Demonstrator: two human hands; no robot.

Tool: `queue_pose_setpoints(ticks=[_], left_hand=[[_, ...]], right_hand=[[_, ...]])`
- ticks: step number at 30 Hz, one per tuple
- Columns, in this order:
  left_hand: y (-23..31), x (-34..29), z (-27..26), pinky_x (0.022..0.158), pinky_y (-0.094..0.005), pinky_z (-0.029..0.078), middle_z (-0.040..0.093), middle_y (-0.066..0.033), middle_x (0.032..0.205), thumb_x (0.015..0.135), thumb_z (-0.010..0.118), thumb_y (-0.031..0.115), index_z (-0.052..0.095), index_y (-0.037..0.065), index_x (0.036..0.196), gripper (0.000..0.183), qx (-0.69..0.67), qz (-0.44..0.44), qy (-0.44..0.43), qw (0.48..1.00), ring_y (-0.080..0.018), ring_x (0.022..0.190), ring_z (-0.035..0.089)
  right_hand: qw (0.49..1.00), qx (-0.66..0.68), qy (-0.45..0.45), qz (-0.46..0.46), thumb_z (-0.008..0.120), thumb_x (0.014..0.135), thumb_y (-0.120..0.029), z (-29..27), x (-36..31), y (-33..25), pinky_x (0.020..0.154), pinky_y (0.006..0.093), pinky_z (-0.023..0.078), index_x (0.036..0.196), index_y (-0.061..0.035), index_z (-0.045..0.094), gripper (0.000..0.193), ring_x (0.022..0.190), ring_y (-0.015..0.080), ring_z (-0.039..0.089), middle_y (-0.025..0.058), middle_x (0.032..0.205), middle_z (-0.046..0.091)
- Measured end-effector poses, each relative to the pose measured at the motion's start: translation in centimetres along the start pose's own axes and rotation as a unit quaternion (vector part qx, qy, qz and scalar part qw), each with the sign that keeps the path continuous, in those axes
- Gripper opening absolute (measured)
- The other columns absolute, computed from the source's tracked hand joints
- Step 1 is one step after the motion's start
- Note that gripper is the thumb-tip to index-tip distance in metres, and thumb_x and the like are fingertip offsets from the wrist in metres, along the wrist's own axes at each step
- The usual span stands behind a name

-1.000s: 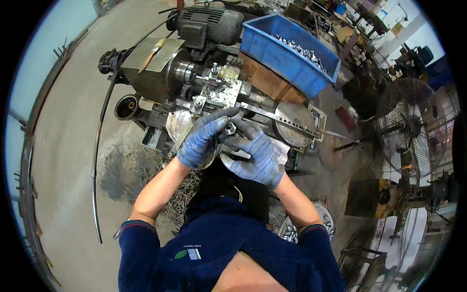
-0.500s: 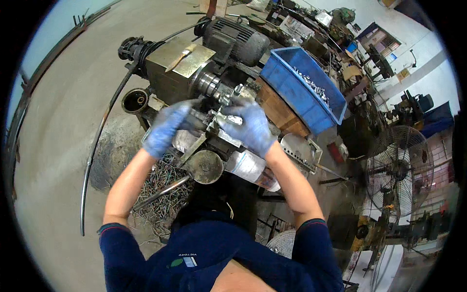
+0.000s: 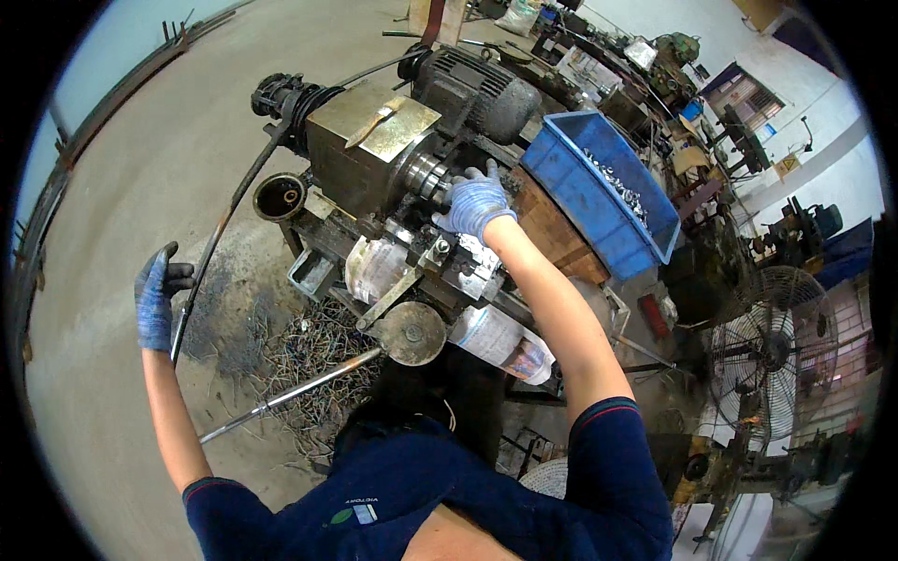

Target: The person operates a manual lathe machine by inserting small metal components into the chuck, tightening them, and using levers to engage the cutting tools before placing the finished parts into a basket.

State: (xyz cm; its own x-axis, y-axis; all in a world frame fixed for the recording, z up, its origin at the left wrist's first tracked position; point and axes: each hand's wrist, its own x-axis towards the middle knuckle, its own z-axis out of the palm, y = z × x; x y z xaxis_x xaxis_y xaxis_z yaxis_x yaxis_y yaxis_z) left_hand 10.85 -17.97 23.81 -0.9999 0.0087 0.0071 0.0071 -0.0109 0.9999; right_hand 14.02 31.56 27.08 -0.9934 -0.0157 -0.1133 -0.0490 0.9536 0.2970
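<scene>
My left hand (image 3: 159,294), in a blue-grey glove, is out at the far left beside a long dark lever bar (image 3: 223,215). Its fingers are stretched and apart, with nothing visible in them. My right hand (image 3: 475,204), gloved alike, is at the front of a shiny metal chuck (image 3: 426,176) on a lathe-like machine. Thumb and index finger curl toward the chuck while other fingertips stand apart; the palm hides whatever they hold. Just below this hand is a metal tool slide (image 3: 435,251). A brush (image 3: 371,126) rests on the brass-coloured cover (image 3: 412,126).
A blue bin (image 3: 599,210) with small metal parts stands right of the motor (image 3: 477,93). Cut-open plastic containers (image 3: 500,341) hang near the slide, beside a round handle plate (image 3: 412,334). Metal shavings (image 3: 313,360) cover the floor; a caged fan (image 3: 772,351) stands at right.
My left hand has left the tool slide and swung out left to the lever bar. My right hand has moved forward from the slide to the chuck. The view has shifted slightly.
</scene>
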Motion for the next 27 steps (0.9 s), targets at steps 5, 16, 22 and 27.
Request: queue_pose_setpoints(ticks=[5,16,22,27], left_hand=[[-2.5,0.2,-2.7,0.063,-0.0291,0.050,0.065,-0.0114,0.079,0.089,0.054,0.033,0.056,0.001,0.118,0.043,0.122,-0.001,0.005,0.992,-0.0172,0.066,0.062],[-7.9,0.0,-3.0,0.071,-0.0444,0.048,0.064,-0.0163,0.090,0.081,0.056,0.024,0.056,0.012,0.115,0.037,0.653,0.114,-0.024,0.748,-0.0360,0.082,0.061],[-10.2,13.2,-12.9,0.066,-0.0415,0.048,0.062,-0.0151,0.083,0.077,0.051,0.007,0.058,0.008,0.100,0.024,0.778,0.212,0.009,0.592,-0.0331,0.074,0.060],[-10.5,18.4,-13.6,0.069,-0.0407,0.048,0.062,-0.0135,0.086,0.079,0.052,0.009,0.058,0.009,0.106,0.027,0.802,0.185,0.018,0.568,-0.0314,0.076,0.061]], right_hand=[[1.000,-0.018,0.014,0.001,0.058,0.073,-0.055,0.2,-0.3,0.0,0.105,0.0620,0.011,0.110,-0.0197,0.065,0.052,0.126,0.0300,0.038,0.0081,0.120,0.057],[0.995,-0.028,-0.099,-0.008,0.057,0.074,-0.054,-2.5,1.5,-0.2,0.103,0.0651,0.011,0.114,-0.0128,0.061,0.058,0.126,0.0289,0.038,0.0079,0.122,0.057],[0.996,-0.028,-0.090,-0.013,0.054,0.075,-0.056,-2.1,2.0,-0.4,0.103,0.0645,0.012,0.120,-0.0213,0.058,0.057,0.126,0.0289,0.038,0.0078,0.126,0.054],[0.997,-0.023,-0.075,0.010,0.055,0.074,-0.057,-1.7,1.8,0.1,0.104,0.0636,0.011,0.108,-0.0181,0.066,0.053,0.121,0.0292,0.043,0.0080,0.119,0.059]])
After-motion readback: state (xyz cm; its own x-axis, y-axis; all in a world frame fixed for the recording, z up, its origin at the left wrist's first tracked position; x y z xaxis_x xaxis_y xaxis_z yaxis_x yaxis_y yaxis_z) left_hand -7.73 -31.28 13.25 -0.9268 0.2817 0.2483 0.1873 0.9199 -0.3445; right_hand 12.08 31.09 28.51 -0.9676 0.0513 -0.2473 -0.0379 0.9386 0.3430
